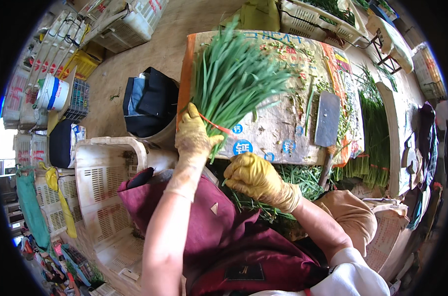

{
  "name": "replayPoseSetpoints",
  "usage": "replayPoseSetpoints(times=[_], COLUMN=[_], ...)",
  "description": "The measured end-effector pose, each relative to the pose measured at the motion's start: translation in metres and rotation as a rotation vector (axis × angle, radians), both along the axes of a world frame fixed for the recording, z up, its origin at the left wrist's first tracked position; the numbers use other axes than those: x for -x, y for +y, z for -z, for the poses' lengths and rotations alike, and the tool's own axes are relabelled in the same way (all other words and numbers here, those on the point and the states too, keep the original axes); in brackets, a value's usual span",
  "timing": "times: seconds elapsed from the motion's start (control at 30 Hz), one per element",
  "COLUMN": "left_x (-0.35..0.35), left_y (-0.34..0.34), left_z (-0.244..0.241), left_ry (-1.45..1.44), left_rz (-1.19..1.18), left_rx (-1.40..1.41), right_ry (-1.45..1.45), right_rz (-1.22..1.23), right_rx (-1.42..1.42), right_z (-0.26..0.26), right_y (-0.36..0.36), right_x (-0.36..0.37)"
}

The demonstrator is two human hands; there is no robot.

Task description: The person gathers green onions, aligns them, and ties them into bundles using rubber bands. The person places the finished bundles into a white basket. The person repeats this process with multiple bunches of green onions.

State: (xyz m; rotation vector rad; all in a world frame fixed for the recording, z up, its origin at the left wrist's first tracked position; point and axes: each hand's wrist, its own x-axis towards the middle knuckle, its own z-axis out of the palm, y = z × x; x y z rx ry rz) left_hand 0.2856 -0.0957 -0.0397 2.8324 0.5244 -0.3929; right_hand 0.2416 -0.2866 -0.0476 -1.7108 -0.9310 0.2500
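A leafy bundle of garlic chives [235,77] lies across a board covered with a printed sack [275,129], its leaf tips fanning toward the far edge. My left hand [192,135], in a soiled yellow glove, grips its stem end beside a red band [218,127] that crosses the stems. My right hand [255,179], gloved too, is curled into a fist at the board's near edge. A bit of green shows under that fist; whether it holds anything is hidden. To the right rests a cleaver [327,120], its wooden handle overhanging the near edge.
Loose greens [299,181] lie below the board. Banded chive bundles [372,140] stand at right. At left are a plastic crate [105,192] and a bin with dark cloth [152,103]. Another crate [305,22] of greens stands beyond. Trimmings [294,96] litter the sack.
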Motion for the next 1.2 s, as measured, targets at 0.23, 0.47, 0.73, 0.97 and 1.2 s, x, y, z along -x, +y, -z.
replayPoseSetpoints(times=[0.23,0.47,0.73,0.97,1.2], left_x=[0.002,0.003,0.020,0.020,0.016], left_y=[0.013,0.037,0.014,0.006,0.022], left_z=[0.009,0.025,0.037,0.051,0.049], left_ry=[-0.053,-0.124,-0.280,-0.399,-0.541], left_rz=[0.114,0.103,0.084,0.037,0.038], left_rx=[-0.014,0.265,0.050,-0.069,0.180], right_ry=[0.679,1.134,1.118,0.654,0.815], right_rz=[0.331,0.342,0.455,0.463,0.503], right_rx=[-0.085,-0.438,-0.516,-0.302,-0.458], right_z=[0.029,0.053,0.052,0.046,0.044], right_y=[-0.021,0.009,0.040,0.067,0.046], right_x=[-0.007,-0.037,-0.074,-0.090,-0.069])
